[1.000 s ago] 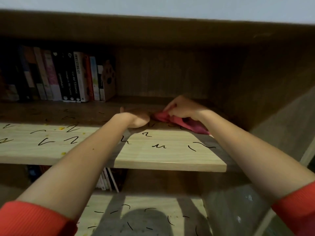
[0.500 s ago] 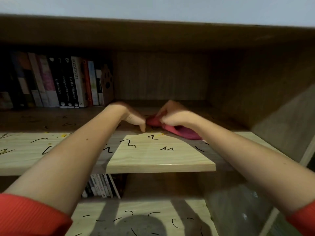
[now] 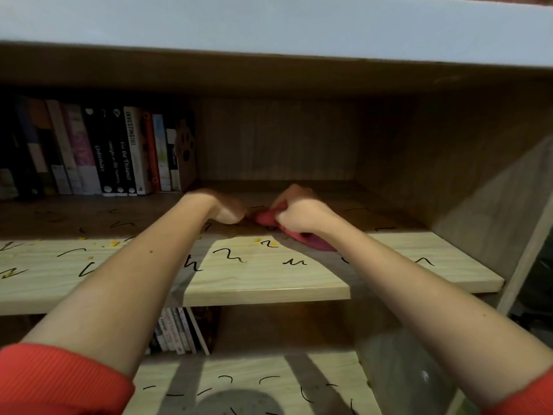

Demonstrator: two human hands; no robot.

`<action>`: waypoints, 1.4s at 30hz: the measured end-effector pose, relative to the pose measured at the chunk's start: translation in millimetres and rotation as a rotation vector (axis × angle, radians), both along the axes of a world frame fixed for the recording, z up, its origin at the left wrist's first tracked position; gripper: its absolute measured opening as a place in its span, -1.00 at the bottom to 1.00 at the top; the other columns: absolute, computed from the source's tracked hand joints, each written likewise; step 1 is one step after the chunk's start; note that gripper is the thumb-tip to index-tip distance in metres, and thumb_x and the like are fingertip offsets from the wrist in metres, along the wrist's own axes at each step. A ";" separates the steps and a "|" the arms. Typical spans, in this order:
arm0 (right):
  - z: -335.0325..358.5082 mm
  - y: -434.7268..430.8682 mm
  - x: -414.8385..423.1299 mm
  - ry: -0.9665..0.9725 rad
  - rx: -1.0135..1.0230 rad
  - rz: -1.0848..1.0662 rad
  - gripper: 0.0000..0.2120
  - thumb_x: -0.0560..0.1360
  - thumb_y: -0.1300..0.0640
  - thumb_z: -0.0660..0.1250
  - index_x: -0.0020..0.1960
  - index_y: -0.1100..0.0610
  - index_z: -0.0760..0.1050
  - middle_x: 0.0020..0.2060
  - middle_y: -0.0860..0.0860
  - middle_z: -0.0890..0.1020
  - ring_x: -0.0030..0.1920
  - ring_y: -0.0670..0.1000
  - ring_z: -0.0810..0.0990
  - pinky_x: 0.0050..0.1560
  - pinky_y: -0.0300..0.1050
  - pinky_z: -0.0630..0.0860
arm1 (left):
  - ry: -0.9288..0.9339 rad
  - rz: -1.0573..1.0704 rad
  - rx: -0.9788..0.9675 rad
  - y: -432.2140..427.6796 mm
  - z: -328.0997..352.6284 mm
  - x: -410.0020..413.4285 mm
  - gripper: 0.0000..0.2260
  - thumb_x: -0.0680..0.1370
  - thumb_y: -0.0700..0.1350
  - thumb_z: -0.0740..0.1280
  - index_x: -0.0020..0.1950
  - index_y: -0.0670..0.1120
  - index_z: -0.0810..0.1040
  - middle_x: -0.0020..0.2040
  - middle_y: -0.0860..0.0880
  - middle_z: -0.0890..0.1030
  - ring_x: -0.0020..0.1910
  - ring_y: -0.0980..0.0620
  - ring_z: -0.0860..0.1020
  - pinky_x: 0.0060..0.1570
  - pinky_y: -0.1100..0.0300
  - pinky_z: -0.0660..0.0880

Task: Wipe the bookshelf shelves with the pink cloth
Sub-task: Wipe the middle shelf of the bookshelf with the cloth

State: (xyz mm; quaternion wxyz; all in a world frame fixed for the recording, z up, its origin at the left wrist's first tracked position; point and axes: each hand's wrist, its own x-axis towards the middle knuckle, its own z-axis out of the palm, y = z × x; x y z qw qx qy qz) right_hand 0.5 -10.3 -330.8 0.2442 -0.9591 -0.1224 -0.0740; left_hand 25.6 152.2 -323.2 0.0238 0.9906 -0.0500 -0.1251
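Pink cloth [image 3: 317, 244] lies bunched on the marked shelf [image 3: 269, 280], well to the right of the row of books [image 3: 119, 151]. Our right hand [image 3: 294, 212] grips it, fingers curled round the fabric. Our left hand [image 3: 229, 209], between the books and the cloth, is blurred; we cannot tell how far its fingers are curled or whether it holds anything.

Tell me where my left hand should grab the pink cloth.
Probably pinch the bunched end of the pink cloth that sticks out left of the right hand, coming from the left with the left hand. Its flat tail lies beneath the right wrist, offering little to grip.
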 end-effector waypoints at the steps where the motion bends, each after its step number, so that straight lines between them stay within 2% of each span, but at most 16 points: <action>1: 6.3 -2.0 -2.6 -0.030 0.042 -0.021 -0.84 0.51 0.14 0.31 0.04 0.08 0.63 -0.11 0.06 0.66 -0.19 0.03 0.64 -0.20 -0.18 0.55 | -0.006 -0.012 0.019 -1.6 0.0 -1.1 -0.64 0.59 -0.07 0.10 0.38 -0.02 0.42 0.33 -0.07 0.46 0.23 -0.10 0.46 0.19 0.03 0.38; 4: 16.9 -20.2 -1.3 -0.178 -0.114 -0.275 -0.74 0.52 0.11 0.30 0.19 0.14 0.52 0.15 0.13 0.56 0.18 0.17 0.50 0.10 0.00 0.48 | 0.035 -0.048 0.070 -14.2 5.1 -14.5 -0.61 0.65 -0.17 -0.01 0.48 -0.06 0.27 0.44 -0.08 0.31 0.39 -0.09 0.31 0.38 0.03 0.24; 6: 11.8 -30.1 -5.1 -0.131 -0.366 -0.403 -0.69 0.53 0.18 0.27 0.26 0.17 0.42 0.25 0.16 0.47 0.28 0.24 0.39 0.10 0.05 0.44 | 0.034 -0.053 0.061 -17.9 7.0 -20.9 -0.60 0.66 -0.18 -0.04 0.51 -0.05 0.20 0.49 -0.09 0.24 0.44 -0.09 0.23 0.42 0.04 0.17; 8: 0.3 -28.8 -10.9 -0.045 -0.437 -0.391 -0.67 0.52 0.21 0.24 0.27 0.19 0.39 0.25 0.17 0.46 0.26 0.25 0.40 0.07 0.04 0.43 | 0.037 -0.050 0.072 -14.8 3.3 -13.2 -0.59 0.66 -0.17 -0.05 0.52 -0.04 0.18 0.50 -0.08 0.21 0.45 -0.09 0.21 0.42 0.03 0.15; 12: -6.5 -5.4 -26.4 -0.059 -0.214 -0.156 -0.74 0.55 0.12 0.22 0.22 0.16 0.38 0.03 0.10 0.52 0.00 0.13 0.53 -0.03 -0.03 0.49 | 0.014 -0.051 0.034 -10.6 -2.4 -9.5 -0.69 0.64 -0.18 0.00 0.30 -0.09 0.42 0.26 -0.15 0.48 0.09 -0.08 0.47 0.15 0.06 0.36; 14: -0.7 -1.0 -24.9 -0.036 -0.053 -0.116 -0.76 0.55 0.08 0.24 0.19 0.14 0.43 -0.08 0.06 0.51 -0.11 0.08 0.52 -0.09 -0.09 0.47 | -0.025 -0.035 -0.027 -8.7 -4.7 -12.4 -0.67 0.64 -0.18 0.00 0.35 -0.08 0.41 0.13 -0.11 0.52 0.02 -0.05 0.49 0.07 0.09 0.38; 16: 7.0 -7.9 -14.9 -0.066 -0.021 -0.215 -0.68 0.52 0.01 0.29 0.21 0.13 0.47 0.05 0.10 0.55 0.05 0.13 0.52 0.02 -0.05 0.49 | -0.065 -0.047 -0.078 -2.9 -9.6 -8.4 -0.61 0.65 -0.19 -0.03 0.45 0.03 0.31 0.33 -0.06 0.43 0.25 -0.06 0.41 0.25 0.06 0.30; 19: 4.4 -25.9 -9.3 -0.092 -0.251 -0.388 -0.72 0.55 0.11 0.25 0.23 0.18 0.42 0.21 0.17 0.48 0.25 0.22 0.38 0.04 0.01 0.41 | -0.052 -0.057 -0.132 1.6 -14.0 -9.4 -0.55 0.65 -0.23 -0.07 0.49 0.12 0.21 0.53 0.00 0.15 0.48 -0.09 0.16 0.39 0.03 0.17; 21: -2.8 -25.0 -12.6 -0.036 -0.324 -0.328 -0.75 0.55 0.19 0.22 0.21 0.19 0.42 0.14 0.16 0.51 0.15 0.18 0.47 0.04 -0.03 0.47 | -0.046 -0.042 -0.162 0.4 -13.6 -11.9 -0.53 0.65 -0.25 -0.07 0.48 0.14 0.22 0.52 -0.01 0.16 0.46 -0.09 0.20 0.26 0.12 0.31; 25: 6.0 -23.2 -21.4 0.055 -0.043 -0.095 -0.80 0.51 0.26 0.23 0.09 0.15 0.55 -0.24 0.06 0.58 -0.23 0.01 0.58 -0.30 -0.20 0.48 | -0.054 -0.037 -0.162 -2.7 -12.5 -16.7 -0.52 0.63 -0.27 -0.04 0.49 0.12 0.21 0.41 -0.03 0.34 0.27 -0.01 0.39 0.19 0.16 0.34; 27: 18.8 -35.2 -14.5 -0.032 0.019 -0.142 -0.78 0.50 0.24 0.28 0.11 0.16 0.59 -0.10 0.12 0.65 -0.08 0.08 0.62 -0.15 -0.17 0.52 | -0.022 -0.033 -0.161 -3.6 -10.8 -21.5 -0.53 0.63 -0.25 -0.01 0.51 0.10 0.18 0.37 -0.07 0.37 0.22 -0.01 0.40 0.14 0.17 0.34; 30: 21.9 -47.1 -5.7 -0.062 -0.042 -0.288 -0.75 0.52 0.08 0.31 0.14 0.18 0.57 0.04 0.13 0.62 -0.04 0.14 0.59 0.02 -0.07 0.54 | -0.087 -0.069 -0.250 0.2 -3.8 -36.0 -0.59 0.67 -0.19 0.00 0.52 0.01 0.14 0.45 -0.07 0.28 0.39 -0.07 0.30 0.28 0.14 0.26; 33: 7.0 -26.4 -10.9 -0.003 -0.238 -0.242 -0.78 0.53 0.11 0.30 0.11 0.20 0.50 0.05 0.13 0.60 0.01 0.15 0.59 0.03 0.00 0.55 | -0.225 -0.112 -0.271 13.4 4.3 -42.4 -0.58 0.65 -0.23 0.06 0.50 0.03 0.20 0.51 -0.03 0.21 0.46 -0.03 0.21 0.39 0.12 0.15; 36: -7.5 11.6 -22.9 -0.069 -0.294 -0.084 -0.80 0.54 0.13 0.23 0.13 0.19 0.44 -0.04 0.09 0.56 -0.02 0.14 0.58 -0.04 0.00 0.54 | -0.218 -0.033 -0.215 30.2 5.2 -50.0 -0.62 0.64 -0.20 0.11 0.46 0.01 0.29 0.46 -0.04 0.30 0.42 -0.03 0.28 0.35 0.12 0.20; 40: -3.2 46.4 -38.6 -0.006 0.056 0.139 -0.82 0.54 0.08 0.28 0.08 0.14 0.53 -0.20 0.01 0.60 -0.21 -0.03 0.59 -0.25 -0.17 0.49 | -0.244 0.058 -0.257 48.7 -5.3 -63.5 -0.66 0.62 -0.11 0.17 0.40 0.00 0.38 0.36 -0.06 0.42 0.29 -0.03 0.39 0.29 0.12 0.26; 42: 7.9 46.7 -33.1 -0.016 0.150 0.073 -0.79 0.53 0.17 0.25 0.14 0.14 0.54 -0.14 0.03 0.61 -0.16 -0.02 0.56 -0.18 -0.17 0.48 | -0.257 0.069 -0.272 59.0 -13.4 -65.3 -0.65 0.62 -0.06 0.18 0.41 0.03 0.37 0.39 -0.05 0.40 0.31 -0.02 0.38 0.36 0.06 0.24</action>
